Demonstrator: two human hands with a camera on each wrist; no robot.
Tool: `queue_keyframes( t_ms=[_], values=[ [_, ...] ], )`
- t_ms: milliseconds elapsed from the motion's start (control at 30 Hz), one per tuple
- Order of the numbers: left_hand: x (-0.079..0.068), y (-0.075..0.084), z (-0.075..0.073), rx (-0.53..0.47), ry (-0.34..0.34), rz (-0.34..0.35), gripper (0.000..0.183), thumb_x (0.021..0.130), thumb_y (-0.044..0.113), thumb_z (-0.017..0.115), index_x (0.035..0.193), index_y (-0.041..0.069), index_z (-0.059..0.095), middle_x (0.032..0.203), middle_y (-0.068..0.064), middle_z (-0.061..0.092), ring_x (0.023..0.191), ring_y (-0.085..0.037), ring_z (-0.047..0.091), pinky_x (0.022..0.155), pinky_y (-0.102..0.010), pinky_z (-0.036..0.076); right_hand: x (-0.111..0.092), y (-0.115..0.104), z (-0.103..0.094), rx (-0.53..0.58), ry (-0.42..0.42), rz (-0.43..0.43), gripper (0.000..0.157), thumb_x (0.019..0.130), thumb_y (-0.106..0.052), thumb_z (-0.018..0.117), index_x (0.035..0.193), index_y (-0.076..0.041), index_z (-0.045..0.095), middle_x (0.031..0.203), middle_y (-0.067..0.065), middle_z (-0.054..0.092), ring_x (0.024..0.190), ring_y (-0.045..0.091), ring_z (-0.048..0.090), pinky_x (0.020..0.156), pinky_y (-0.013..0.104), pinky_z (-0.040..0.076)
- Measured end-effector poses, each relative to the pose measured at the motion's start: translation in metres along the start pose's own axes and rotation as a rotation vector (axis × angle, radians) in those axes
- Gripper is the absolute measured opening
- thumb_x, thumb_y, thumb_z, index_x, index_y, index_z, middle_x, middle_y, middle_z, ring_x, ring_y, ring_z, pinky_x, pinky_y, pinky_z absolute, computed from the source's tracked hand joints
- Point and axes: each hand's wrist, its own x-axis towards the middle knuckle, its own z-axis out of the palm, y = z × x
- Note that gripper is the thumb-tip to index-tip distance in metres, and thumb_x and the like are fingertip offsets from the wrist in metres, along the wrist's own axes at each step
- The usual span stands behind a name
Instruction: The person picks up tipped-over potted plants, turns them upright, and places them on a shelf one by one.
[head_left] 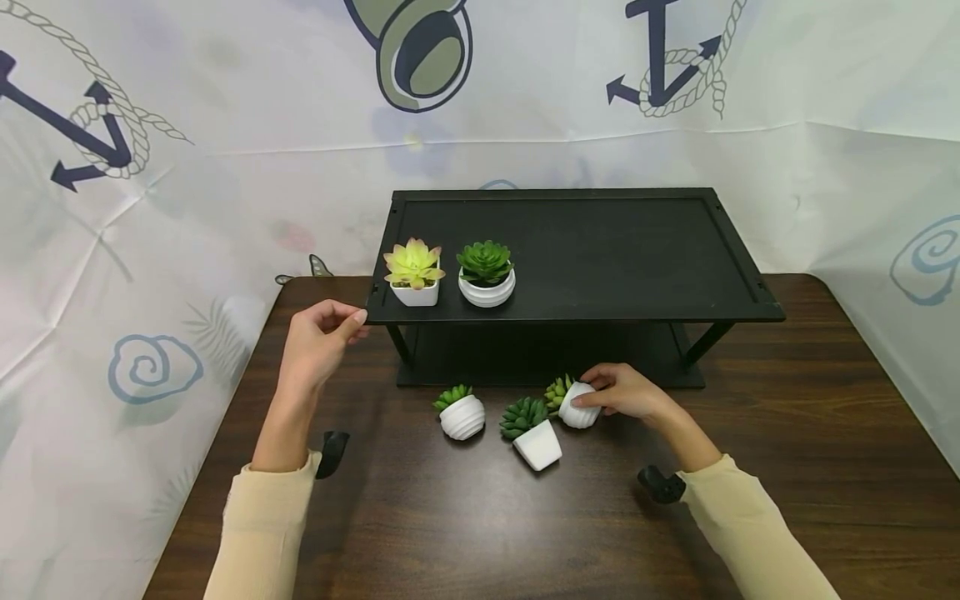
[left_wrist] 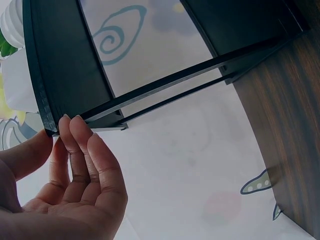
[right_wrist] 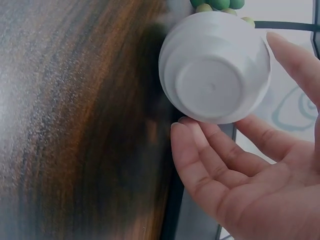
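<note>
My left hand (head_left: 317,343) pinches the front left corner of a black two-tier shelf (head_left: 607,250); in the left wrist view, the thumb lies on one side of the edge and the fingertips on the other. With thumb and fingers my right hand (head_left: 632,395) holds a small succulent in a round, ridged white pot (head_left: 581,407). That pot is tipped over, its round base (right_wrist: 210,87) facing the right wrist camera. Beside it lies a dark green succulent in a square white pot (head_left: 538,447). Further left lies another succulent in a ridged pot (head_left: 462,418).
On the shelf's top, toward the left, stand a yellow-green succulent (head_left: 414,267) in a square pot and a green succulent (head_left: 486,262) in a round one. The shelf stands on a dark wooden table (head_left: 465,533). A patterned white cloth (head_left: 525,108) hangs behind.
</note>
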Motion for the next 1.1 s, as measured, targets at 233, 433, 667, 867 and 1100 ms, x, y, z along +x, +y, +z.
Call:
queue_keyframes(
  t_ms=[233, 433, 667, 867, 1100],
  values=[
    [0.0003, -0.0006, 0.0005, -0.004, 0.002, 0.002, 0.025, 0.091, 0.018, 0.057, 0.100, -0.005, 0.061, 0.089, -0.016, 0.062, 0.070, -0.006, 0.058, 0.064, -0.018, 0.046, 0.0005, 0.0007, 0.0035, -0.001, -0.008, 0.004, 0.055, 0.080, -0.024, 0.072, 0.118, 0.009, 0.050, 0.100, 0.016, 0.057, 0.078, 0.018, 0.057, 0.071, 0.041, 0.050],
    [0.0004, -0.0009, 0.0006, -0.013, 0.001, 0.006, 0.024, 0.091, 0.017, 0.057, 0.100, -0.005, 0.061, 0.088, -0.016, 0.062, 0.069, -0.006, 0.058, 0.064, -0.018, 0.046, -0.0003, -0.0011, 0.0040, 0.006, -0.007, 0.013, 0.055, 0.080, -0.022, 0.071, 0.119, 0.010, 0.049, 0.100, 0.017, 0.057, 0.079, 0.019, 0.057, 0.071, 0.041, 0.050],
    [-0.0002, -0.0002, 0.0000, -0.022, 0.002, -0.001, 0.024, 0.091, 0.016, 0.057, 0.100, -0.006, 0.061, 0.087, -0.015, 0.062, 0.069, -0.006, 0.058, 0.063, -0.018, 0.046, 0.0006, 0.0015, 0.0035, 0.023, -0.001, 0.010, 0.053, 0.077, -0.019, 0.074, 0.114, 0.010, 0.051, 0.096, 0.015, 0.056, 0.079, 0.017, 0.057, 0.075, 0.040, 0.050],
    [-0.0006, 0.0002, -0.0006, -0.025, 0.004, 0.010, 0.024, 0.091, 0.016, 0.057, 0.099, -0.006, 0.061, 0.086, -0.015, 0.062, 0.068, -0.005, 0.058, 0.063, -0.018, 0.046, -0.0005, 0.0051, 0.0025, 0.048, -0.003, 0.007, 0.051, 0.075, -0.017, 0.075, 0.112, 0.010, 0.051, 0.092, 0.013, 0.055, 0.078, 0.017, 0.056, 0.076, 0.039, 0.050],
    [-0.0007, 0.0006, -0.0004, -0.026, -0.001, -0.001, 0.025, 0.091, 0.017, 0.058, 0.100, -0.006, 0.061, 0.087, -0.015, 0.062, 0.069, -0.006, 0.058, 0.064, -0.019, 0.046, -0.0016, 0.0078, 0.0004, 0.089, -0.015, -0.003, 0.053, 0.074, -0.013, 0.075, 0.113, 0.011, 0.049, 0.095, 0.015, 0.053, 0.079, 0.018, 0.053, 0.073, 0.037, 0.049]
  ],
)
